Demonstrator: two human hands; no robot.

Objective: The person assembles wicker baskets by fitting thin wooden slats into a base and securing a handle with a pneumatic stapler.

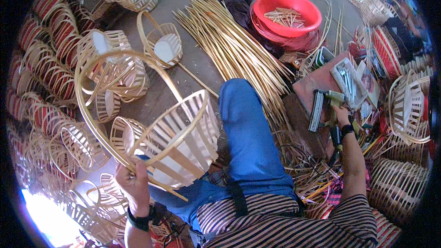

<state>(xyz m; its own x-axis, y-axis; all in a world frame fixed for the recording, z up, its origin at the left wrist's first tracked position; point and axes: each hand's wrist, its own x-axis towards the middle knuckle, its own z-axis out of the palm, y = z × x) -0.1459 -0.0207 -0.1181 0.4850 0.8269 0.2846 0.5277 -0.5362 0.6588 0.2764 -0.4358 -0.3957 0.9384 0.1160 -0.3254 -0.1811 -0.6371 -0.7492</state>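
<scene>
My left hand [134, 184] is closed around the rim of a pale woven bamboo basket [180, 161], where the tall hoop handle [94, 118] meets it. The basket is tilted over my left thigh, its slatted side and white base showing. A loose strip end sticks out below my fingers. At the right, my right hand [341, 115] is wrapped around the grip of a staple gun [317, 110], a dark tool with a long metal magazine. The staple gun is by a reddish board [305, 82].
Stacked baskets [50, 64] line the left side. Long bamboo sticks [239, 50] lie beyond my knee. A red basin [294, 25] of short sticks stands farther back. A white tray [347, 82] of metal pieces sits on the board. More baskets [399, 183] stand at right.
</scene>
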